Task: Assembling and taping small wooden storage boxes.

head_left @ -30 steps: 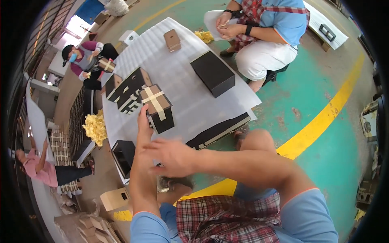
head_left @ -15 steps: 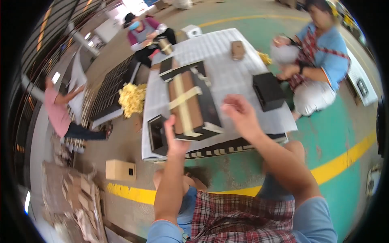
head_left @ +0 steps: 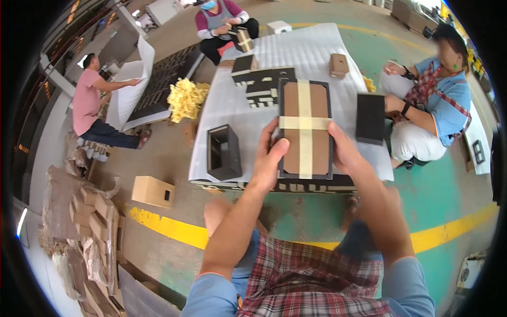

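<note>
Between my two hands I hold a black box (head_left: 318, 150) with a brown panel facing up, crossed by pale yellow tape strips. My left hand (head_left: 270, 161) grips its left side, thumb on the near left edge. My right hand (head_left: 344, 149) clasps the right side, thumb at the end of the cross strip. Beyond the held box, several black boxes with pale tape tabs (head_left: 259, 89) sit on the white foam-covered table (head_left: 311, 47). An open black box (head_left: 224, 153) stands left of my left hand. To the right of my right hand is another black box (head_left: 371, 119).
A small brown box (head_left: 339, 65) lies far right on the table. Yellow tape scraps (head_left: 186, 99) are heaped at its left. A wooden box (head_left: 153, 191) is on the floor. Co-workers sit at the far side (head_left: 224, 26) and right (head_left: 428, 100); another stands left (head_left: 95, 100) holding a white sheet.
The taped box has been lifted, turned upright and moved right. My right hand, free before, has come onto its right side. The view has shifted.
</note>
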A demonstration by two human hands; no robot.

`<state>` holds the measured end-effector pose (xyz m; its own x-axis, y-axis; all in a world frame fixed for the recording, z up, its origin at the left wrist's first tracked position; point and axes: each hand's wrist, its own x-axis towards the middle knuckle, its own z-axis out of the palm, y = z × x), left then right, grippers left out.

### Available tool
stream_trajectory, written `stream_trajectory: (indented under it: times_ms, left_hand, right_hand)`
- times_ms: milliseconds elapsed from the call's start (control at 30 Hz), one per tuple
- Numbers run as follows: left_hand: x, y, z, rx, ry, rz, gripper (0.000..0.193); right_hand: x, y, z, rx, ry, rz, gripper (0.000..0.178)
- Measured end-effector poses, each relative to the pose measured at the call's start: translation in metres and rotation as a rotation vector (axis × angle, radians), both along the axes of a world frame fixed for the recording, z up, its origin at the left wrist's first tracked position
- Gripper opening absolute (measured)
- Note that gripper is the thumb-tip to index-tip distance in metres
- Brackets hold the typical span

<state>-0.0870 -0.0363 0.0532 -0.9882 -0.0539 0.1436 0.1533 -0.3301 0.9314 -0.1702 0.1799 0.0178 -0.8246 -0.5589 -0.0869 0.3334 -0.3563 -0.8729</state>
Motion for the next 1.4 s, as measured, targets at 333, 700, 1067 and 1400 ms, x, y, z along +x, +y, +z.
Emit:
stream_trajectory:
  times_ms: [333, 700, 1067, 1400]
  left_hand:
    - [0.009, -0.003, 0.019, -0.472, 0.522, 0.156, 0.08]
    - [0.022, 0.016, 0.035, -0.606, 0.579, 0.4, 0.078]
    - [0.013, 0.022, 0.032, -0.502, 0.53, 0.555, 0.05]
    - [0.001, 0.01, 0.023, -0.432, 0.432, 0.518, 0.035]
  right_hand:
    - [0.006, -0.001, 0.04, -0.39, -0.187, -0.026, 0.092]
    - [0.019, -0.023, 0.05, -0.391, -0.078, 0.077, 0.089]
    - [0.035, -0.041, 0.054, -0.401, -0.107, 0.052, 0.087]
    - [0.033, -0.037, 0.056, -0.222, -0.068, -0.025, 0.085]
